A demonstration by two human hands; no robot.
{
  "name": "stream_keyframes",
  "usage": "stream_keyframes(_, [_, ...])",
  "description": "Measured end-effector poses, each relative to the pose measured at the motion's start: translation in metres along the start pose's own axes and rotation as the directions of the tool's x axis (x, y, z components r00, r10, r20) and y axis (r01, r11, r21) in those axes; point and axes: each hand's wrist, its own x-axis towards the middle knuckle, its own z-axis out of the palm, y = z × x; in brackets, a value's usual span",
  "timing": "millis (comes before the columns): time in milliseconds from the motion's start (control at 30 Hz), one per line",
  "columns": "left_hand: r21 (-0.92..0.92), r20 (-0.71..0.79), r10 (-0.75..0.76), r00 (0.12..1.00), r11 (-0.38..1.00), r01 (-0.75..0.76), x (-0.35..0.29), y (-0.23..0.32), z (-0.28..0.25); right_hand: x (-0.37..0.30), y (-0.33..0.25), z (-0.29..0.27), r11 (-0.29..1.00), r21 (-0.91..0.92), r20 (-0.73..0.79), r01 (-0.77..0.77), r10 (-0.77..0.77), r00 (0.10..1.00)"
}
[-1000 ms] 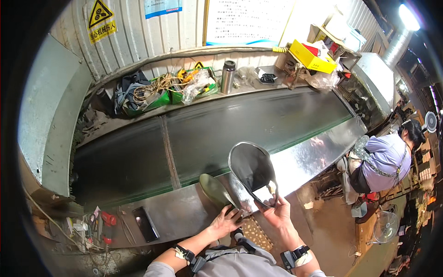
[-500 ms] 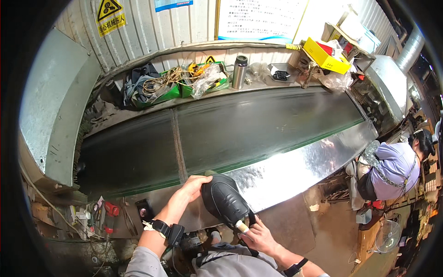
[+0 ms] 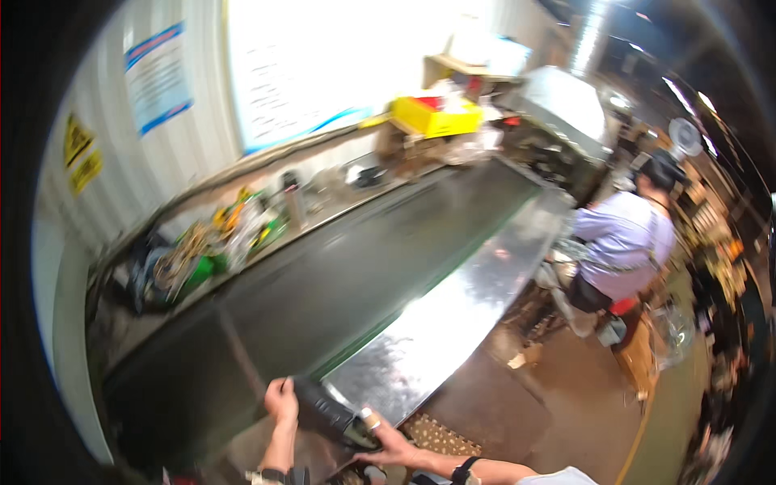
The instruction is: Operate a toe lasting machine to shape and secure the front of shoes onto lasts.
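A black shoe (image 3: pixel 327 414) is held between my hands over the near edge of the worktop, its opening toward the right hand. My left hand (image 3: pixel 281 400) is closed on its far left end. My right hand (image 3: pixel 394 446) grips the other end near the opening, thumb on top and fingers below. A pale, banded tip shows at the right thumb; blur hides whether it is a wrap or a small tool. Beyond the shoe runs a dark conveyor belt (image 3: pixel 356 275) with a green edge, bordered by a shiny metal ledge (image 3: pixel 436 331).
Behind the belt are a metal thermos (image 3: pixel 293 202), a green bin (image 3: pixel 202 271) of cords and plastic, and a yellow box (image 3: pixel 436 117). A person in a lilac top (image 3: pixel 626 242) works at the right. A clear round fan-like object (image 3: pixel 672 335) stands near them.
My view has swung to the right, blurring the picture. Both hands have carried the shoe along, and it has turned so that its opening shows. The person at the right has straightened somewhat.
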Motion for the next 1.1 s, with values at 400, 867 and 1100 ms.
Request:
stream_keyframes(400, [0.111,0.115,-0.146,0.983,0.985,0.133,-0.054,-0.050,-0.005,-0.036,-0.003,-0.073,0.993,0.074,0.292,0.093,-0.111,0.950])
stream_keyframes(867, [0.388,-0.077,-0.184,0.980,0.900,0.199,-0.085,0.021,0.031,-0.042,0.038,-0.073,0.980,0.093,0.354,0.175,-0.197,0.914])
stream_keyframes(1100, [0.015,-0.012,-0.383,0.924,0.924,0.383,-0.078,0.006,0.018,-0.031,0.045,-0.074,0.975,0.183,0.419,0.125,-0.192,0.887])
